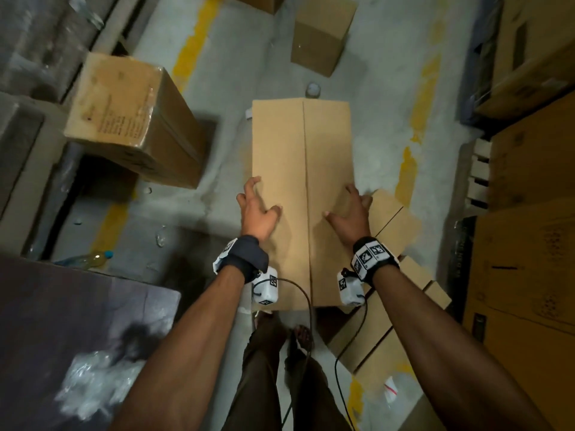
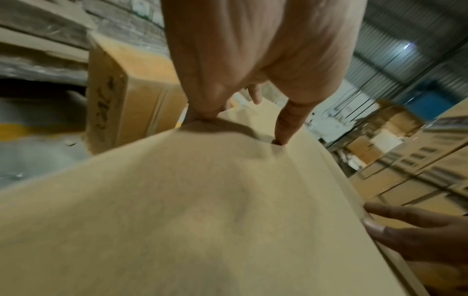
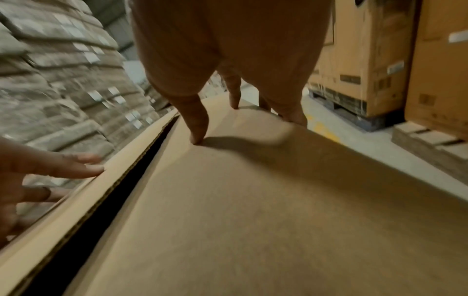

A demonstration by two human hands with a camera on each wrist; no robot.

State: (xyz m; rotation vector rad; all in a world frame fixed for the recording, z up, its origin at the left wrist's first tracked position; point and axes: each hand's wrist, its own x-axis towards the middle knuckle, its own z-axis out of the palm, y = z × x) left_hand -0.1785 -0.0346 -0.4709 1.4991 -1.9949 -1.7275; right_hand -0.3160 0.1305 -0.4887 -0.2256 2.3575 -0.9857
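Note:
A tall brown cardboard box (image 1: pixel 298 141) stands on the concrete floor in front of me, its two top flaps folded down and meeting at a centre seam. My left hand (image 1: pixel 264 197) rests spread on the left flap, near its left edge. My right hand (image 1: pixel 340 203) rests spread on the right flap. In the left wrist view the left fingertips (image 2: pixel 281 140) press into the flap (image 2: pixel 202 200), and the right hand (image 2: pixel 418 236) shows at the lower right. In the right wrist view a dark gap (image 3: pixel 121 196) runs between the flaps beside my right fingers (image 3: pixel 197 130).
A sealed carton (image 1: pixel 130 119) lies tilted at the left and another box (image 1: pixel 320 35) stands farther off. Flattened cardboard (image 1: pixel 392 222) lies by the box's right side. Large cartons (image 1: pixel 529 244) line the right. A dark table (image 1: pixel 77 306) carries plastic wrap; a bottle (image 1: pixel 90 259) lies near it.

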